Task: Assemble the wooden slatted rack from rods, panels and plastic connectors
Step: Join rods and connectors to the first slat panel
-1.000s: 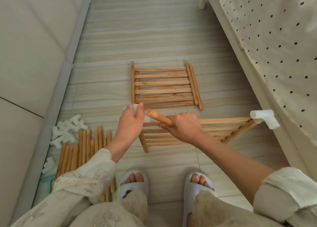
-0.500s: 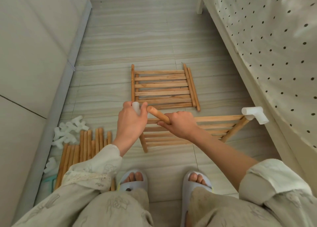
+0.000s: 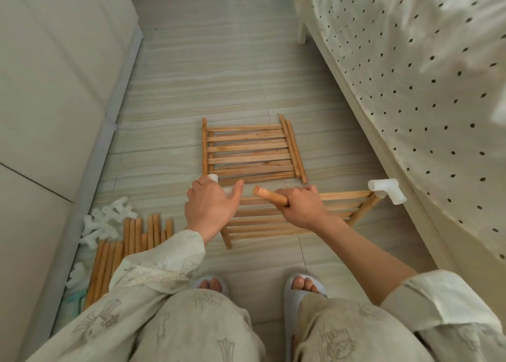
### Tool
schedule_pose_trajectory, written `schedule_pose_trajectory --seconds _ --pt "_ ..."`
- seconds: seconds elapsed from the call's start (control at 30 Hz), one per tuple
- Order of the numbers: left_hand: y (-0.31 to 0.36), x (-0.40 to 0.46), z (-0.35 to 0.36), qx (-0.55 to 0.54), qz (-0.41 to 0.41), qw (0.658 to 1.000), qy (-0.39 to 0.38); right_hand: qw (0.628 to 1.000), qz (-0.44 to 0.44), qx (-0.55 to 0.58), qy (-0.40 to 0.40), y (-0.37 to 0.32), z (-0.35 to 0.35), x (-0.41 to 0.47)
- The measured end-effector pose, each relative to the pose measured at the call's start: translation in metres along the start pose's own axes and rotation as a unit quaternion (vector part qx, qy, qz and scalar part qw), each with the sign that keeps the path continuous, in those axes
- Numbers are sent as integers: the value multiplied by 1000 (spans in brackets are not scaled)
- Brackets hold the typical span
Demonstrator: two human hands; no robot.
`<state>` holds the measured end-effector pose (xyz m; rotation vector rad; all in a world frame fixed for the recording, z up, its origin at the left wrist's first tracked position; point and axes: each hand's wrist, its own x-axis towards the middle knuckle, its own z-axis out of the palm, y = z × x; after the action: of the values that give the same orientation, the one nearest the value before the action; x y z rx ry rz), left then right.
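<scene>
My right hand [image 3: 302,207] grips a wooden rod [image 3: 269,196] whose free end points left. My left hand [image 3: 210,207] holds a white plastic connector [image 3: 213,178] at its fingertips, a short gap left of the rod's end; the thumb is spread out. Beneath both hands lies a slatted panel [image 3: 290,219] with a white plastic connector [image 3: 386,190] on its far right corner. A second slatted panel [image 3: 249,152] lies flat on the floor beyond it, with loose rods [image 3: 294,148] along its right side.
Spare wooden rods [image 3: 131,241] and white connectors [image 3: 106,222] lie on the floor at my left by the wall base. A bed with a dotted cover [image 3: 424,87] runs along the right. My feet in slippers [image 3: 298,283] are below the panel.
My left hand with the connector has moved away from the rod's end, opening a gap, and its thumb has spread. The view has tilted up a little.
</scene>
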<state>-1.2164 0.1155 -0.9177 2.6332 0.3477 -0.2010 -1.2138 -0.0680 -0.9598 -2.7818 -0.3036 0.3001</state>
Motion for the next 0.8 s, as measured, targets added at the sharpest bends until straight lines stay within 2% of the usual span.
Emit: schedule_pose_trajectory --seconds 0.4,0.8 --pt "-10 6 -6 46 47 998 -16 999 -3 -7 46 2 13 7" --pt "-16 6 -6 9 66 997 -34 999 -4 2 41 3 13 5"
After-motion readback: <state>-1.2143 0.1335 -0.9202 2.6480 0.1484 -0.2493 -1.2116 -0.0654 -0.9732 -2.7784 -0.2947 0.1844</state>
